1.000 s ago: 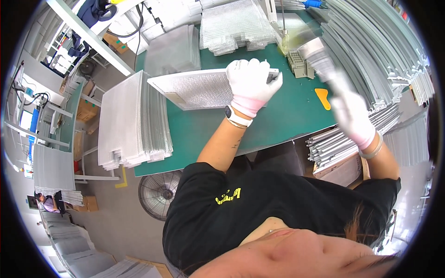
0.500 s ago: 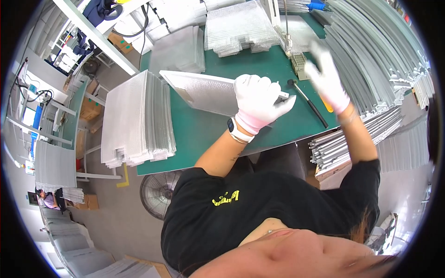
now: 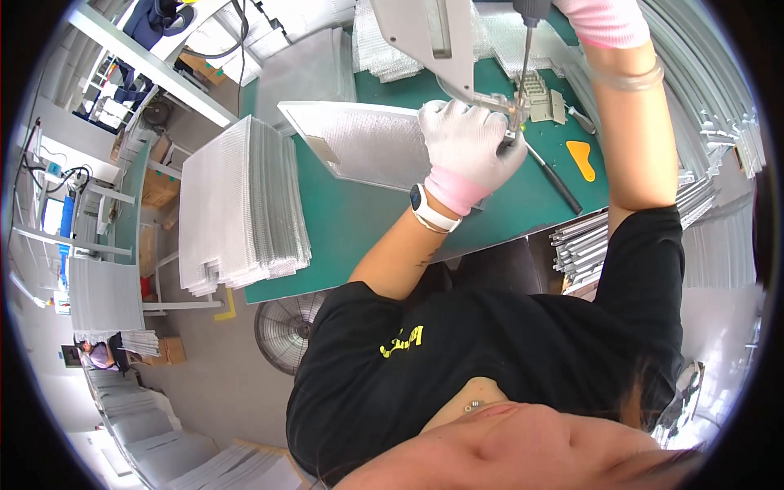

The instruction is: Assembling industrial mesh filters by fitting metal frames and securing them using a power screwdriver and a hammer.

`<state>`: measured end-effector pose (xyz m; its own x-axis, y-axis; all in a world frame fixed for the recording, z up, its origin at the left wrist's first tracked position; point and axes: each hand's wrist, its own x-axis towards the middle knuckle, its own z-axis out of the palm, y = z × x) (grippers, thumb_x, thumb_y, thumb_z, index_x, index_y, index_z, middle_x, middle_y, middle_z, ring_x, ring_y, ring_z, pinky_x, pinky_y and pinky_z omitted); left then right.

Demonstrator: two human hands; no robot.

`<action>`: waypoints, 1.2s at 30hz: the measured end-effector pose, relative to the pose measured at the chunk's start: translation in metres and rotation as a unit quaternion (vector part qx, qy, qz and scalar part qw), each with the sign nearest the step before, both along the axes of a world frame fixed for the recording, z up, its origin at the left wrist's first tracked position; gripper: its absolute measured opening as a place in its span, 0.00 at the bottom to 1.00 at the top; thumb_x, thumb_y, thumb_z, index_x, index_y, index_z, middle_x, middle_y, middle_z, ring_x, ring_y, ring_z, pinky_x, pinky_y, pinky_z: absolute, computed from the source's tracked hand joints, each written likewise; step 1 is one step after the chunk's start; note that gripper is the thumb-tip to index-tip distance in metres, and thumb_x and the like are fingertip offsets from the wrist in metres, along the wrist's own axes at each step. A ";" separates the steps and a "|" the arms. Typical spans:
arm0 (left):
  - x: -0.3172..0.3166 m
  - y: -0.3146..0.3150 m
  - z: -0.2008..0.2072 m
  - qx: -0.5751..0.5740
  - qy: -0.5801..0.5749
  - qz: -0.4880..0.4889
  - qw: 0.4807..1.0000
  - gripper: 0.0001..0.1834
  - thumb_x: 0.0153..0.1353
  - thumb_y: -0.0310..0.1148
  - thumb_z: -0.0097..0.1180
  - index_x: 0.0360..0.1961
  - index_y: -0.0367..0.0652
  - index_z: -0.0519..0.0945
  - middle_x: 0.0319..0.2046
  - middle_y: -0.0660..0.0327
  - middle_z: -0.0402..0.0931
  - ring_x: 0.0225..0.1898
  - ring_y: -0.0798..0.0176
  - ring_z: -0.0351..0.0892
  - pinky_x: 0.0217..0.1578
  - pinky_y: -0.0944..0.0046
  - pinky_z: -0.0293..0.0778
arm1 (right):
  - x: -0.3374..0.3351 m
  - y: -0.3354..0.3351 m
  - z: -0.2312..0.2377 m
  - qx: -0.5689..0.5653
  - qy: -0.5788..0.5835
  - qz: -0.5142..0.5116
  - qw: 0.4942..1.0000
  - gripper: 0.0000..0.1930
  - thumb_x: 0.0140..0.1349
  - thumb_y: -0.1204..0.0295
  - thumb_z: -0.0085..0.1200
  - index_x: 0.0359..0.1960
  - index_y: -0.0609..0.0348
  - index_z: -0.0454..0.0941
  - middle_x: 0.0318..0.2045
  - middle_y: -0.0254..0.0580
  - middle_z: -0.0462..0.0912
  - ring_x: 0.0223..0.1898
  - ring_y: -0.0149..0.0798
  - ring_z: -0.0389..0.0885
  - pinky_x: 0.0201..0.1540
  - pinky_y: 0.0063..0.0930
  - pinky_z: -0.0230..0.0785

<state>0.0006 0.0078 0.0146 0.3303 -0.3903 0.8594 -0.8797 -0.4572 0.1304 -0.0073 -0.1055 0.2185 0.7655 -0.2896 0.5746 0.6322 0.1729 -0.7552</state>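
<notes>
The left hand point(image 3: 474, 155), in a white knit glove with a pink cuff, has its fingers clamped on the near right end of a thin panel point(image 3: 371, 143), which stands tilted mid-desk. The panel's silvery face is crinkled, its rim pale and narrow. The slim metal shaft of a screwdriver point(image 3: 532, 10) points down beside that grip. The right hand point(image 3: 603, 18) is cut off by the upper border, so I cannot tell its fingers' state. Behind the grip lies a ridged grey tray point(image 3: 537, 98); a black-handled hammer point(image 3: 559, 186) slants toward the front edge beside a flat yellow scraper point(image 3: 581, 160). Smooth green desk point(image 3: 327, 245) stretches from the panel to the front edge, bounded by a ragged-edged stack point(image 3: 237, 204) at the left edge.
</notes>
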 end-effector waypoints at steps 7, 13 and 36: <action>0.007 -0.001 -0.010 -0.050 -0.009 -0.033 0.998 0.07 0.45 0.36 0.63 0.19 0.53 0.76 0.17 0.68 0.72 0.22 0.58 0.72 0.31 0.54 0.59 | 0.006 -0.008 -0.017 0.016 -0.037 0.088 0.995 0.05 0.68 0.65 0.56 0.39 0.49 0.76 0.26 0.30 0.79 0.23 0.26 0.76 0.23 0.16 0.65; 0.002 0.000 -0.003 -0.020 -0.006 -0.037 0.999 0.07 0.48 0.36 0.62 0.18 0.54 0.76 0.16 0.67 0.71 0.18 0.59 0.71 0.27 0.55 0.57 | 0.006 -0.013 -0.030 -0.021 -0.008 0.158 0.987 0.07 0.70 0.64 0.53 0.38 0.51 0.75 0.25 0.30 0.77 0.22 0.26 0.74 0.23 0.17 0.62; -0.001 0.005 -0.015 -0.045 0.013 -0.104 0.993 0.08 0.49 0.36 0.65 0.24 0.48 0.78 0.20 0.62 0.70 0.23 0.55 0.69 0.29 0.55 0.62 | -0.010 0.012 -0.059 0.066 0.005 0.376 0.924 0.31 0.60 0.65 0.57 0.61 0.69 0.63 0.18 0.34 0.67 0.11 0.22 0.57 0.12 0.14 0.47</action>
<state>-0.0004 0.0128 0.0000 0.2742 -0.3736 0.8861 -0.9494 -0.2519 0.1876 -0.0172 -0.0934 0.1592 0.7837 0.2607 0.5638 0.2882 0.6514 -0.7019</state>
